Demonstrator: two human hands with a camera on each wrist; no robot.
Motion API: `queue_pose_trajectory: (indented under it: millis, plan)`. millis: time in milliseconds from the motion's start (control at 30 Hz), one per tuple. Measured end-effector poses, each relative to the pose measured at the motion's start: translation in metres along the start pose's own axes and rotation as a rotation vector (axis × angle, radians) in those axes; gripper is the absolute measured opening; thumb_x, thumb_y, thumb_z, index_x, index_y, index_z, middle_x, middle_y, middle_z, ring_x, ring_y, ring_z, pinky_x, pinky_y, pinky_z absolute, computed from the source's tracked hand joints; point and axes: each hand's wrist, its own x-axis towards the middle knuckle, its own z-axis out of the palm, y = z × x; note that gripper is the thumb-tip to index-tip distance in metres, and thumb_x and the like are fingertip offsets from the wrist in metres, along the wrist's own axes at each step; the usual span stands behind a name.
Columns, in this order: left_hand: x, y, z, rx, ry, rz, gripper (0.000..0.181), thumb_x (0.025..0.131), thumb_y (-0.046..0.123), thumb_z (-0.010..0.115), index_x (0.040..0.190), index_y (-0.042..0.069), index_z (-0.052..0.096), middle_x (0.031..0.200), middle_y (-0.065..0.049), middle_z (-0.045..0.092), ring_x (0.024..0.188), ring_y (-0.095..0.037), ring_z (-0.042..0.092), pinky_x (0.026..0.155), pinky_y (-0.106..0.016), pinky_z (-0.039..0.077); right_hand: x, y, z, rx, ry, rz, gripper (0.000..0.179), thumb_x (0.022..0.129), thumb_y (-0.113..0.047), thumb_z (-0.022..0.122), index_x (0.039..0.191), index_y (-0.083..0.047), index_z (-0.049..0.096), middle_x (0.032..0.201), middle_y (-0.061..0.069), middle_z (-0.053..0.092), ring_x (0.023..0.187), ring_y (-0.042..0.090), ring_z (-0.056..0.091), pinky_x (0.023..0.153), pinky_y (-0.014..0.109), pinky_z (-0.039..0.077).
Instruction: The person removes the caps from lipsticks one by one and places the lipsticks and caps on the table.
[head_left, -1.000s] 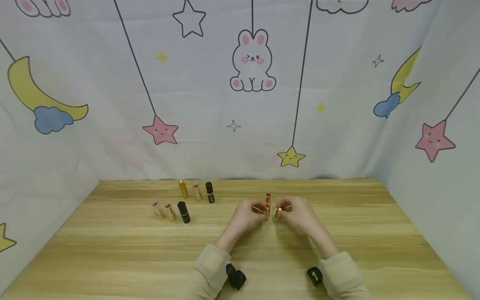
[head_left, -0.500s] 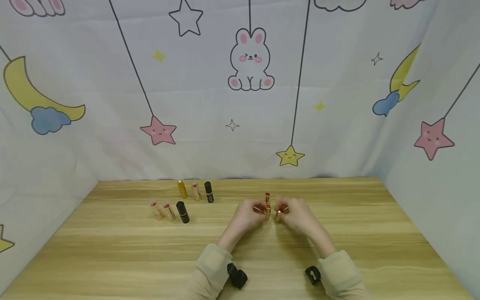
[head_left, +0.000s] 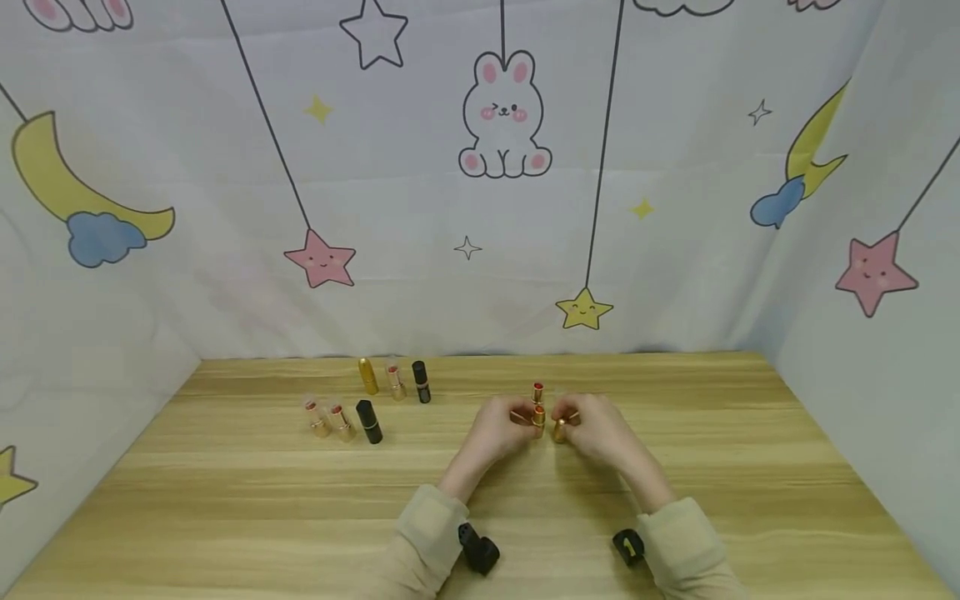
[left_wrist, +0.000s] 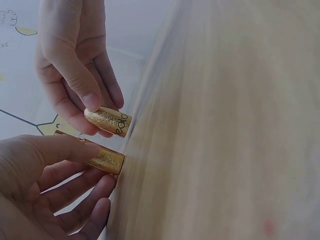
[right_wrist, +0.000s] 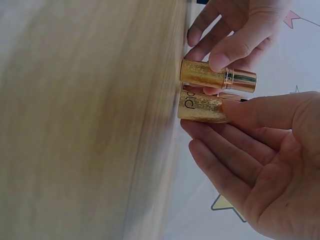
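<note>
Head view: left hand [head_left: 497, 425] pinches an uncapped gold lipstick [head_left: 538, 419], right hand [head_left: 597, 423] pinches a gold cap [head_left: 559, 431], just apart at the tabletop [head_left: 547, 508]
Left wrist view: gold cap stands closed end up
Right wrist view: gold lipstick stands upright; the step looks like setting both down, the next move seemingly calling for easing off without tipping either
</note>
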Motion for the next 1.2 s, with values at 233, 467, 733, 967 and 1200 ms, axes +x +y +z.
queue_pose_trajectory:
  millis: [233, 467, 733, 967, 1200]
  plan:
    - [0.0002, 0.0, 0.0006, -0.001, 0.007, 0.02, 0.02, 0.078, 0.006, 0.075, 0.098, 0.005, 0.073, 0.094, -0.01, 0.073, 0.087, -0.022, 0.068, 0.072, -0.029, 0.054, -0.0003, 0.0011, 0.0005, -0.004, -0.009, 0.001, 0.015, 0.079, 0.006, 0.064, 0.089, -0.004, 0.069, 0.092, 0.008, 0.072, 0.089, 0.021, 0.069, 0.078, 0.036, 0.055]
    - [-0.0004, 0.0006, 0.0005, 0.004, 0.009, 0.029, 0.02, 0.078, 0.006, 0.075, 0.097, 0.005, 0.073, 0.094, -0.01, 0.073, 0.087, -0.021, 0.068, 0.074, -0.029, 0.054, 0.0002, 0.0027, 0.001, 0.004, -0.019, 0.012, 0.016, 0.079, 0.006, 0.064, 0.091, -0.004, 0.069, 0.093, 0.008, 0.072, 0.09, 0.021, 0.069, 0.076, 0.034, 0.055]
    - [-0.0024, 0.0014, -0.0007, -0.004, 0.004, 0.017, 0.021, 0.078, 0.006, 0.075, 0.099, 0.004, 0.072, 0.095, -0.01, 0.073, 0.088, -0.022, 0.068, 0.072, -0.029, 0.054, 0.0003, 0.0016, 0.0024, 0.011, -0.023, 0.016, 0.017, 0.079, 0.006, 0.063, 0.092, -0.004, 0.069, 0.092, 0.007, 0.071, 0.089, 0.02, 0.069, 0.075, 0.032, 0.055]
    - [-0.0014, -0.001, 0.0004, -0.001, -0.001, 0.008, 0.022, 0.078, 0.007, 0.075, 0.1, 0.004, 0.072, 0.095, -0.011, 0.073, 0.087, -0.022, 0.068, 0.073, -0.03, 0.055, -0.0008, 0.0001, 0.0023, 0.005, -0.023, 0.019, 0.017, 0.08, 0.005, 0.064, 0.094, -0.004, 0.069, 0.094, 0.008, 0.072, 0.092, 0.022, 0.069, 0.079, 0.037, 0.055]
    - [-0.0011, -0.0004, 0.0005, -0.014, 0.006, 0.018, 0.021, 0.078, 0.006, 0.075, 0.098, 0.003, 0.072, 0.093, -0.011, 0.073, 0.084, -0.019, 0.067, 0.071, -0.027, 0.054, -0.0004, 0.0015, 0.0015, 0.001, -0.031, 0.027, 0.018, 0.08, 0.004, 0.064, 0.096, -0.004, 0.069, 0.096, 0.008, 0.072, 0.093, 0.022, 0.069, 0.08, 0.037, 0.055]
